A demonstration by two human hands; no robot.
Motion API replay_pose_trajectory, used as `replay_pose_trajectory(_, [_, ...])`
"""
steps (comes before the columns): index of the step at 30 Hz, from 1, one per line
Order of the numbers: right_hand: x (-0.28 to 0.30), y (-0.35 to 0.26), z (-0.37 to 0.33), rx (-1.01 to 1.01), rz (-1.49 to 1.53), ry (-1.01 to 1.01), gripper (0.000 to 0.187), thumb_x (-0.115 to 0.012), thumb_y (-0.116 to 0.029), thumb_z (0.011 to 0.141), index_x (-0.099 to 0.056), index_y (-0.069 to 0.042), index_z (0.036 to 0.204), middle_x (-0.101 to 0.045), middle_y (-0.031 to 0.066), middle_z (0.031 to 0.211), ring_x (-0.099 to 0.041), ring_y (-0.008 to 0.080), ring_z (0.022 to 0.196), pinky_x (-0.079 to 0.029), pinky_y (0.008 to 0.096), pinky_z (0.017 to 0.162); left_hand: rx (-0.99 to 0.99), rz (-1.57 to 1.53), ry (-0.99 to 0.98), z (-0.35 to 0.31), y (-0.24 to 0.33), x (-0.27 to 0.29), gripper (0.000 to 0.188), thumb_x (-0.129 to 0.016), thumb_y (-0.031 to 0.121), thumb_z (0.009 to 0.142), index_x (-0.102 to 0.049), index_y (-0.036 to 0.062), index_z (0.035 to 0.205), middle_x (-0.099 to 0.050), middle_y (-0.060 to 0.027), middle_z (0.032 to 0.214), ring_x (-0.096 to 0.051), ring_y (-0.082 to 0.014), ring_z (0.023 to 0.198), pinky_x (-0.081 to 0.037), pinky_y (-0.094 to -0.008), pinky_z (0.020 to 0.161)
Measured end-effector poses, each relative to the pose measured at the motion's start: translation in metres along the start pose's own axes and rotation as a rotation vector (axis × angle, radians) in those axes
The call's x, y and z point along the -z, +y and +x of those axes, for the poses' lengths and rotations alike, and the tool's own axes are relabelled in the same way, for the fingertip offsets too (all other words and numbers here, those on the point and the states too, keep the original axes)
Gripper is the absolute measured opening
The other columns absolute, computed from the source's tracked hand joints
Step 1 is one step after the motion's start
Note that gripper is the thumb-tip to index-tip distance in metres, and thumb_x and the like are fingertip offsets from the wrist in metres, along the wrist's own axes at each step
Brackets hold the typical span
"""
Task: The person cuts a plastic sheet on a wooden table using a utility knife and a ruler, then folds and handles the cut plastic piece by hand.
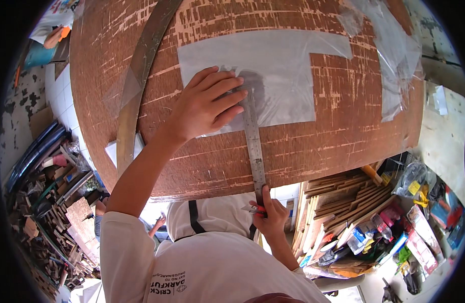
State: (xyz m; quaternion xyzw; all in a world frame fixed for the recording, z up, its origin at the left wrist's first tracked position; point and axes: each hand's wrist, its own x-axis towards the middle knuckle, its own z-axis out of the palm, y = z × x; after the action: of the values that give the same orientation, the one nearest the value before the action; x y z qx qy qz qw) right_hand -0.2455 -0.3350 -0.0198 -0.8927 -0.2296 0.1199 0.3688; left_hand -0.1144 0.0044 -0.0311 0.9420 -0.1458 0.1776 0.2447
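Observation:
My left hand (204, 106) lies with its fingers spread over a translucent plastic sheet (288, 86) and presses near the far end of a steel ruler (253, 141). The ruler runs from that hand across the brown wooden board (333, 136) to the board's near edge. There my right hand (270, 217) is closed, its thumb against the ruler's near end. A small red tool with a pale pointed end (259, 211) sits in the same hand; its exact kind I cannot make out. A dark patch shows through the sheet beside the left fingertips.
A long brown strip (134, 91) crosses the board's left side. More clear plastic (394, 60) lies at its far right. Wood scraps (50, 217) heap on the left floor; stacked wooden slats (338, 202) and bags (414, 179) are at lower right. Another person's arm (156, 224) shows beneath.

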Motion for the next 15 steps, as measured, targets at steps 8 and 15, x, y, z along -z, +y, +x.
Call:
replay_pose_trajectory(8, [-0.0047, 0.0030, -0.0029, 0.001, 0.002, 0.003, 0.083, -0.073, -0.002, 0.062, -0.062, -0.003, 0.144, -0.051, 0.0015, 0.062, -0.053, 0.0198, 0.052, -0.045, 0.0352, 0.047, 0.002, 0.003, -0.001, -0.0007, 0.0001, -0.0009, 0.026, -0.084, 0.021, 0.083, -0.076, 0.0136, 0.107, -0.070, -0.0020, 0.125, -0.064, -0.0230, 0.120, -0.048, -0.0473, 0.111])
replay_pose_trajectory(15, [-0.0061, 0.0034, -0.0025, 0.002, 0.020, 0.012, 0.083, -0.073, 0.000, 0.063, -0.061, -0.004, 0.144, -0.051, 0.0017, 0.063, -0.053, 0.0202, 0.051, -0.044, 0.0355, 0.047, 0.006, 0.000, -0.003, -0.0010, -0.0003, -0.0012, 0.026, -0.083, 0.022, 0.084, -0.076, 0.0141, 0.108, -0.070, -0.0022, 0.125, -0.064, -0.0233, 0.120, -0.048, -0.0474, 0.112])
